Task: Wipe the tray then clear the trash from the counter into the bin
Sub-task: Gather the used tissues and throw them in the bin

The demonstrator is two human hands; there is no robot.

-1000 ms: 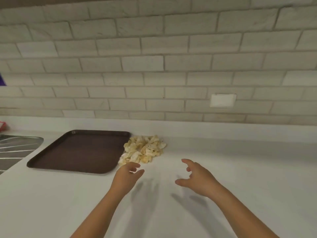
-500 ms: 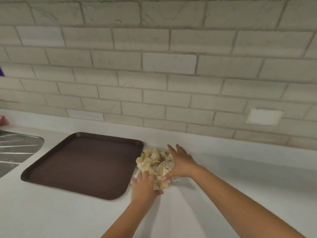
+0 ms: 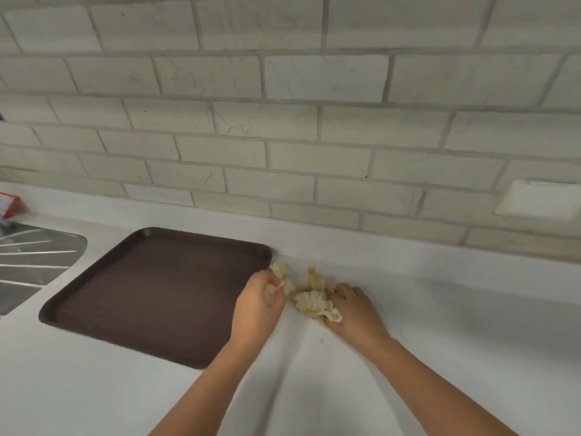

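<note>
Just right of the tray [image 3: 163, 294] on the counter [image 3: 456, 316], the left hand [image 3: 258, 305] and right hand [image 3: 356, 311] each curl round clumps of the trash [image 3: 309, 302], so gathering seems under way; next, lift it all, dropping no scraps, toward the unseen bin.

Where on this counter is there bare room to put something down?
Bare counter lies right of the right hand and in front of the tray. The tray's floor is bare too. Crowded: beside the tray's right edge, where the left hand and right hand grip the trash.
</note>
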